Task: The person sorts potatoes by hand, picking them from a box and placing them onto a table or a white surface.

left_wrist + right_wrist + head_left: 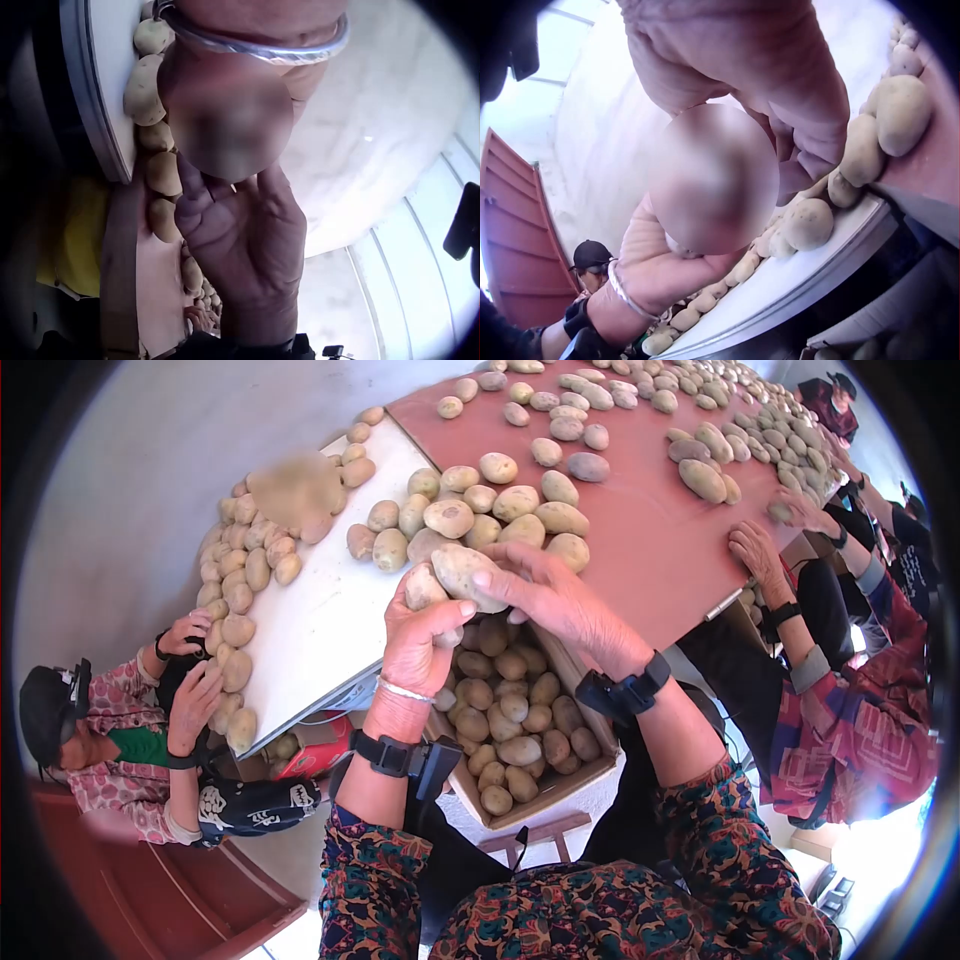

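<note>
In the head view, both hands meet above an open cardboard box [605, 760] of potatoes [515, 707]. My left hand [420, 645] holds a pale potato [424, 588], its thumb across the front. A larger tan potato [462, 572] lies against that one, and my right hand [560, 600] grips it with the thumb on its side. In the left wrist view a blurred patch covers what lies between the hands. The right wrist view has a similar blur between the fingers of my right hand [742, 60] and my left hand [656, 270].
Just beyond my hands, a cluster of potatoes [447, 517] lies on the white tabletop [330, 610] and red tabletop [660, 550]. More potatoes line the left edge. A person [130, 750] sits at left; another person's sleeve [850, 730] is at right.
</note>
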